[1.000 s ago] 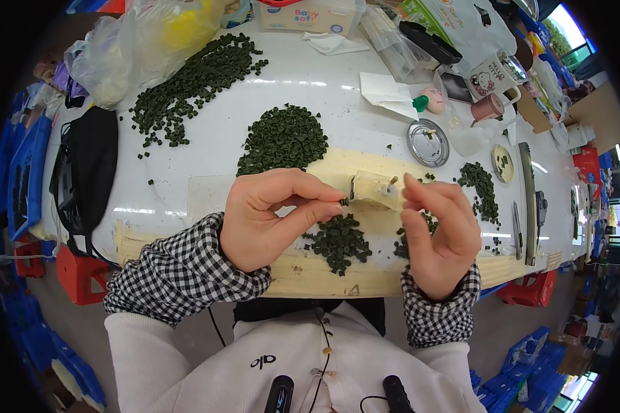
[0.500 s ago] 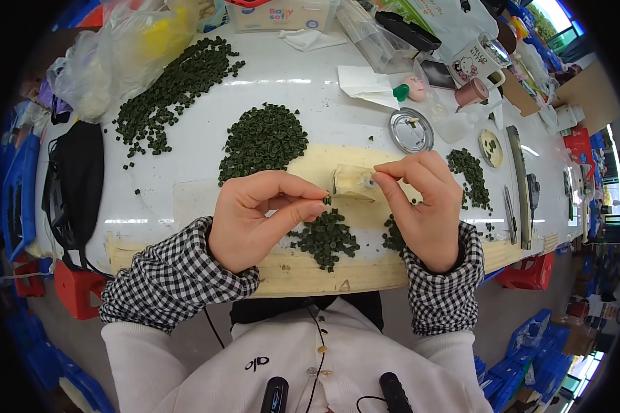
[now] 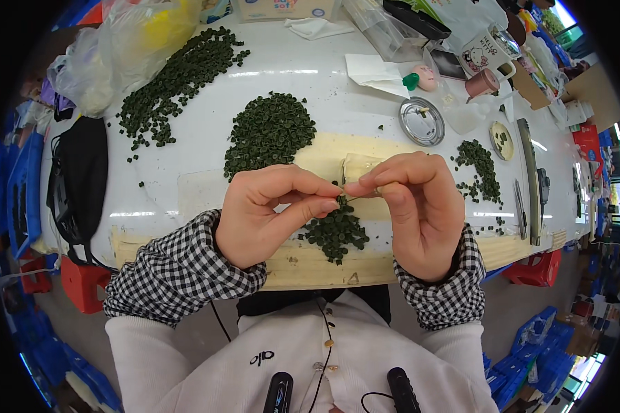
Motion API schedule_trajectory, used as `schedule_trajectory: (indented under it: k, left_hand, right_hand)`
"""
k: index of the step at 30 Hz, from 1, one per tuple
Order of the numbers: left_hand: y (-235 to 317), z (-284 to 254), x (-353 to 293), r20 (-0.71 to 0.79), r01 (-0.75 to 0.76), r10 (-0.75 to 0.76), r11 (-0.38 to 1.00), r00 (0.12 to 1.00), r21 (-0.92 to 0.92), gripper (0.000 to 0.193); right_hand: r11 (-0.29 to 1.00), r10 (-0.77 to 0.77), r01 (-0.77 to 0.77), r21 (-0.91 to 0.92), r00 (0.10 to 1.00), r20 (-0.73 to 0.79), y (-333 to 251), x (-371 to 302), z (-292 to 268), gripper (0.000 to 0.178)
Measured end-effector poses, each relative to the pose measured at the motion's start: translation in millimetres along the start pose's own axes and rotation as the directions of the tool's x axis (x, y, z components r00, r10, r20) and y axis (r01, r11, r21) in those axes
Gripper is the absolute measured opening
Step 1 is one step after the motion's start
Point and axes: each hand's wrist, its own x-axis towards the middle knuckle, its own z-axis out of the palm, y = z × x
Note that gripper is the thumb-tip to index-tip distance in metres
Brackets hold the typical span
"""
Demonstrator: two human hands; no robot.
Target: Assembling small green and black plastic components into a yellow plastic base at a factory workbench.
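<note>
My left hand [image 3: 272, 215] pinches a small dark green piece [image 3: 341, 199] between thumb and forefinger. Close beside it, my right hand [image 3: 427, 213] has its fingers bent, the tips almost meeting those of the left. A thin, needle-like line runs from the right fingers toward the green piece; its exact kind is too small to tell. Below the fingertips lies a small heap of similar dark green pieces [image 3: 335, 237]. Behind them a cream-coloured block [image 3: 355, 165] rests on the pale yellow mat [image 3: 327, 146], partly hidden by my right hand.
Larger heaps of green pieces [image 3: 269, 134] spread toward the far left [image 3: 179, 76]. A round metal lid [image 3: 421, 122], a small dish [image 3: 501, 141], tweezers [image 3: 521, 210] and a spool [image 3: 482, 84] are at the right. A black bag [image 3: 80, 193] lies at the left edge.
My right hand has moved left from the cream block to the left fingertips. The left hand keeps its pinch on the green piece. The whole view has shifted slightly.
</note>
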Motion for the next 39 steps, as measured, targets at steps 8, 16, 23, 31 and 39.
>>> schedule_trajectory:
  k: [8,16,23,31,39]
  left_hand:
    - [1,1,0,0.007,0.004,-0.004,1.000,1.000,0.010,0.014]
    - [2,1,0,-0.005,0.008,-0.008,1.000,1.000,0.005,0.014]
    - [3,0,0,-0.014,0.025,-0.025,1.000,1.000,0.005,0.015]
    - [3,-1,-2,-0.049,-0.008,0.008,1.000,0.999,0.003,0.014]
    - [1,-1,-1,-0.083,-0.048,0.047,0.999,0.995,-0.017,0.015]
  right_hand:
    - [0.997,-0.030,0.032,-0.072,0.999,0.023,1,1,0,0.005]
    - [0.999,0.035,-0.036,-0.005,0.996,-0.085,-6,0,-3,0.006]
    - [0.735,-0.123,0.075,-0.674,0.992,-0.024,4,8,-23,0.009]
    - [0.644,-0.169,0.125,-0.755,0.985,0.019,-3,2,-23,0.028]
    - [0.925,0.024,0.036,-0.378,0.988,0.153,-15,-17,0,0.040]
